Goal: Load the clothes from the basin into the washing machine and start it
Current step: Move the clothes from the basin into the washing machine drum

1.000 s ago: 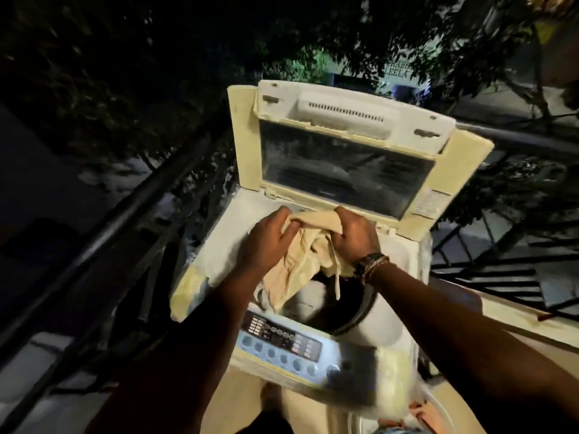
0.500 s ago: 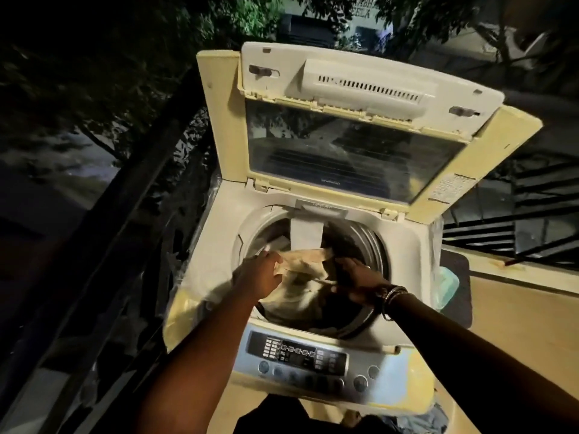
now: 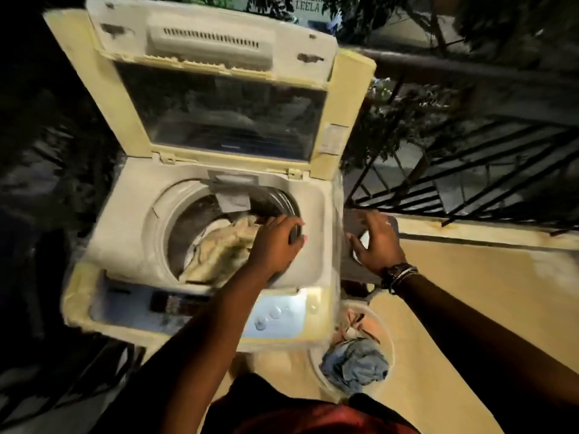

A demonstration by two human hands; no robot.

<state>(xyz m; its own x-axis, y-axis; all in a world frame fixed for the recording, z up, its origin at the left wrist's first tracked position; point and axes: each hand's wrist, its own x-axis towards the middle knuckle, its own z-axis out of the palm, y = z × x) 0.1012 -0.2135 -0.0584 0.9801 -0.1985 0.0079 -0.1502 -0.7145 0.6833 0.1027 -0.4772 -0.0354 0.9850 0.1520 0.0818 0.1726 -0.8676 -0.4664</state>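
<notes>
Clothes (image 3: 219,252) in washing machine (image 3: 125,233) drum; left hand (image 3: 275,242), right hand (image 3: 377,242) both loose, empty. Background sign: "LEELA".

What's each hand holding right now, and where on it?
Nothing. The left hand is over the drum rim beside the beige garment, fingers loose, off the cloth. The right hand is spread open, past the washing machine's right side.

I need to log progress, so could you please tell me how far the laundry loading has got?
Done: a cream garment lies in the drum under the raised lid. In hand: nothing; both the left hand and the right hand are free. Left: blue clothes in the basin, then the control panel.
</notes>
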